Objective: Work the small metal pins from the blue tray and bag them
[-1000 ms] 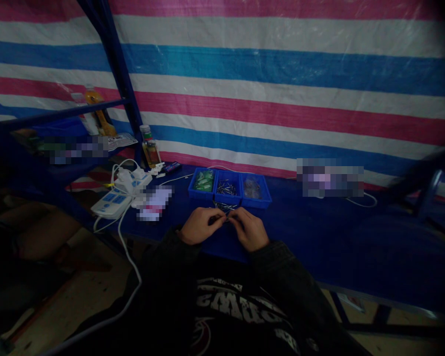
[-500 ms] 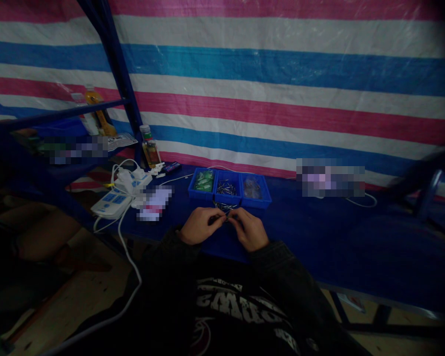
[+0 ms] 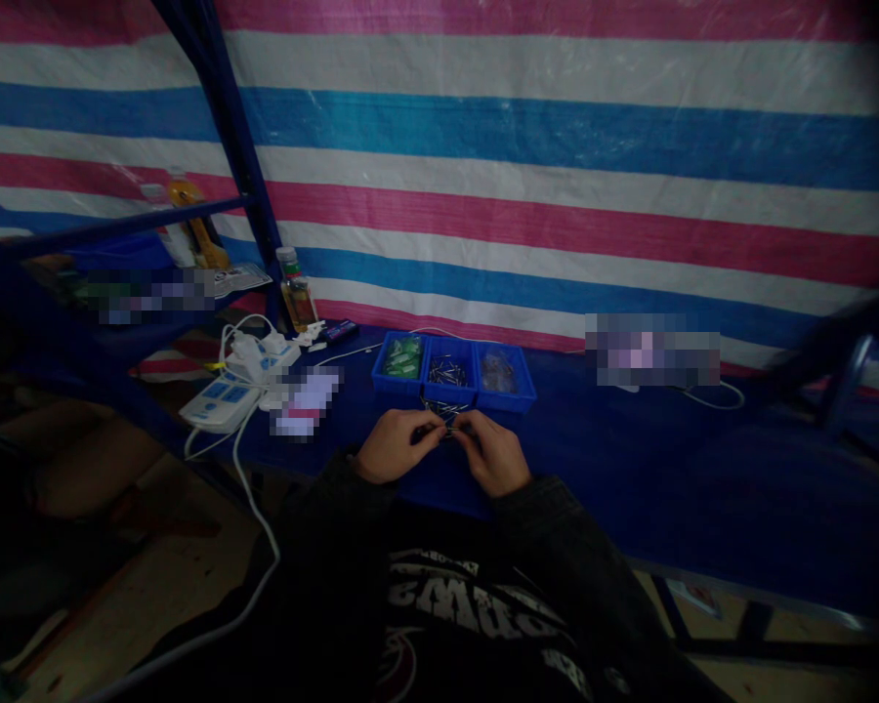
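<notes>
My left hand and my right hand meet fingertip to fingertip over the blue table, both closed in a pinch. A small thin piece seems to lie between the fingertips, too small and dark to name. Just beyond them is a loose pile of slim, dark, screw-like pieces. Three joined blue bins stand behind that pile. Green packets fill the left bin, and more slim metal pieces lie in the middle one. Clear plastic-looking pieces are in the right bin.
To the left are a white power strip with plugs and cables, a blurred-out phone-like object and a drink bottle. A blue metal frame rises there. Another person's bare limb shows at far left. A striped sheet hangs behind.
Both hands stay in the same place. Only the fingertips have shifted very slightly around the small piece.
</notes>
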`<state>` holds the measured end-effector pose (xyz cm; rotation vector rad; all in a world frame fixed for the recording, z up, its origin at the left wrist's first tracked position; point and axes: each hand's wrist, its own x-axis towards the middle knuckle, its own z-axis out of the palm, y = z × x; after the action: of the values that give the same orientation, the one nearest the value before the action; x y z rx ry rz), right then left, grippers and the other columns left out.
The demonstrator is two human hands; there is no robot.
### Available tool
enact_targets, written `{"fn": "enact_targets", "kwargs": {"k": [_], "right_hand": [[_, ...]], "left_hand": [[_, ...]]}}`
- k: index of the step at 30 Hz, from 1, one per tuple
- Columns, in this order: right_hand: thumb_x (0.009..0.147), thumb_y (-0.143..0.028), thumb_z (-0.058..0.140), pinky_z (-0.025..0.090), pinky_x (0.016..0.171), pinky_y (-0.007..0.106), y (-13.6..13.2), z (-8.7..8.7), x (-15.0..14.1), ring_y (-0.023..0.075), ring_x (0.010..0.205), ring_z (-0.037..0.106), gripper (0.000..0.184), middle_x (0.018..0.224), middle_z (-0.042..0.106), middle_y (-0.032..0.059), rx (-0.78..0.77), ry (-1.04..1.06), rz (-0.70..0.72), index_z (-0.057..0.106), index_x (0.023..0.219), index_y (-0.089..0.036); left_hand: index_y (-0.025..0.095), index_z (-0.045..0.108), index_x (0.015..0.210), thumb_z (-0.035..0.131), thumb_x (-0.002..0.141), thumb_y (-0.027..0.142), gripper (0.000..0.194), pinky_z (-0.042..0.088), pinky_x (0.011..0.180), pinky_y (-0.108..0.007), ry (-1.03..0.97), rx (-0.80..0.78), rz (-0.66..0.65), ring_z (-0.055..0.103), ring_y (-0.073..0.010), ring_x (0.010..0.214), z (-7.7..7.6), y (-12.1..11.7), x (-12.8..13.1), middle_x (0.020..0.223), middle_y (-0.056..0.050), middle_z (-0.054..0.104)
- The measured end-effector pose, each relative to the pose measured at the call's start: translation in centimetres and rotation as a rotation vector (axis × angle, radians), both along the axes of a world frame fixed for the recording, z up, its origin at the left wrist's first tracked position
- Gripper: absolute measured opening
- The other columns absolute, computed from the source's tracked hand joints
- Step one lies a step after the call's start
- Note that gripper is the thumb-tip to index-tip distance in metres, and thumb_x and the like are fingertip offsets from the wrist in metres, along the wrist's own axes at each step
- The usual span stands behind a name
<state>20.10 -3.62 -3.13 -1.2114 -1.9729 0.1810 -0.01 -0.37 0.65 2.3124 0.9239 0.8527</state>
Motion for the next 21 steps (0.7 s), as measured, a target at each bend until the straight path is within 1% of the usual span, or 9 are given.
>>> {"fn": "enact_targets", "kwargs": {"k": [4,9,14,17,21], "right_hand": [[0.100,-0.024,0.047,0.050,0.078,0.029,0.08,0.01,0.05,0.0201,0.084,0.068,0.012,0.093,0.070,0.0041,0.000,-0.012,-0.026,0.059,0.099,-0.024],[0.103,-0.026,0.043,0.050,0.077,0.029,0.10,0.16,0.13,0.0200,0.082,0.068,0.020,0.090,0.069,0.0043,-0.002,-0.028,-0.066,0.059,0.093,-0.024],[0.100,-0.027,0.049,0.052,0.080,0.031,0.13,-0.17,0.15,0.0212,0.088,0.070,0.012,0.102,0.072,0.0059,-0.003,0.040,-0.024,0.058,0.107,-0.024],[0.099,-0.025,0.049,0.051,0.077,0.031,0.17,-0.36,0.17,0.0213,0.085,0.070,0.010,0.098,0.072,0.0051,-0.006,0.019,-0.019,0.057,0.105,-0.024],[0.100,-0.024,0.047,0.050,0.078,0.030,0.15,-0.14,0.18,0.0208,0.085,0.069,0.011,0.095,0.071,0.0047,0.004,0.000,-0.035,0.058,0.101,-0.024]], "left_hand": [[0.016,0.073,0.089,0.057,0.096,0.029,0.022,0.041,0.062,-0.022,-0.005,0.001,0.004,0.060,-0.0133,0.066,0.08,-0.04,0.02,0.078,-0.003,0.072],[0.017,0.073,0.087,0.058,0.095,0.027,0.020,0.041,0.062,-0.022,-0.020,0.011,0.007,0.060,-0.0125,0.065,0.12,-0.06,0.08,0.078,-0.002,0.072],[0.016,0.073,0.088,0.057,0.096,0.027,0.021,0.039,0.061,-0.022,-0.016,0.005,0.015,0.058,-0.0121,0.064,0.11,-0.06,0.06,0.076,-0.002,0.071],[0.016,0.073,0.088,0.057,0.096,0.027,0.020,0.039,0.060,-0.022,-0.011,0.004,0.012,0.057,-0.0121,0.064,0.09,-0.04,0.01,0.075,-0.001,0.070],[0.016,0.072,0.088,0.057,0.096,0.027,0.020,0.039,0.060,-0.021,-0.013,0.006,0.012,0.057,-0.0121,0.064,0.08,-0.04,0.00,0.076,-0.002,0.071]]}}
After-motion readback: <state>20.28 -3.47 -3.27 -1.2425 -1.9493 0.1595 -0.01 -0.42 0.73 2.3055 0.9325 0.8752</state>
